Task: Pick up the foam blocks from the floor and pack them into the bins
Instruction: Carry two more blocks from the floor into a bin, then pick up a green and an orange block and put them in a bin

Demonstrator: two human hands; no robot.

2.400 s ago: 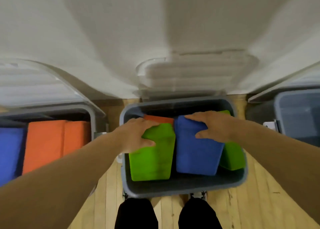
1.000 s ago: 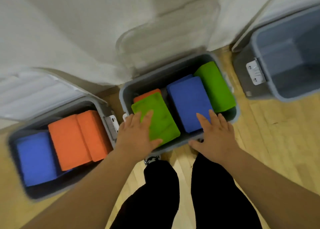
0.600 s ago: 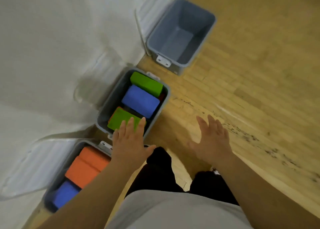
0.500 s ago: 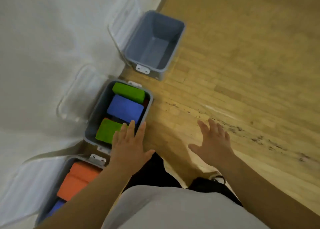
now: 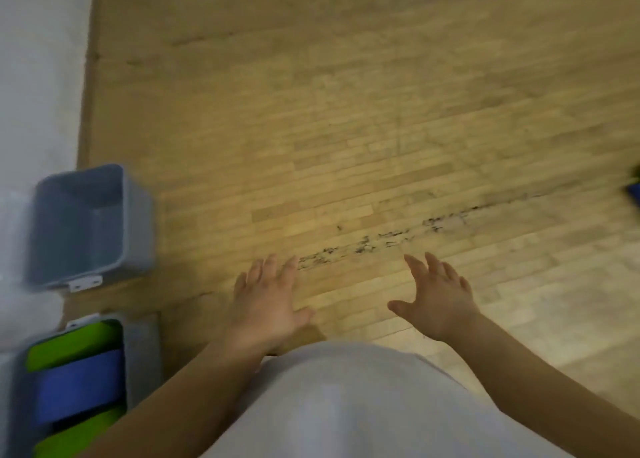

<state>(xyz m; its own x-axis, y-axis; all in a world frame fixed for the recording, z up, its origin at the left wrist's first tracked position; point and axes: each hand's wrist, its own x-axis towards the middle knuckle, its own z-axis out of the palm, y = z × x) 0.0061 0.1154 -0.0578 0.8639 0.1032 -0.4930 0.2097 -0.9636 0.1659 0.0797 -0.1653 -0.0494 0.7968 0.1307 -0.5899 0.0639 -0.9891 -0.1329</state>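
My left hand and my right hand hover over the wooden floor with fingers spread, and neither holds anything. At the lower left, a grey bin holds a blue foam block between two green foam blocks. Beyond it an empty grey bin stands against the wall. At the far right edge a sliver of a blue and green object shows on the floor, too cut off to identify.
A white wall runs down the left side behind the bins. Wooden floor fills most of the view, with a dark scuff line just beyond my hands. My grey shirt covers the bottom centre.
The view has swung right, away from the bins. Both hands left the packed bin and now hang open over bare floor. The bin with orange blocks is out of view.
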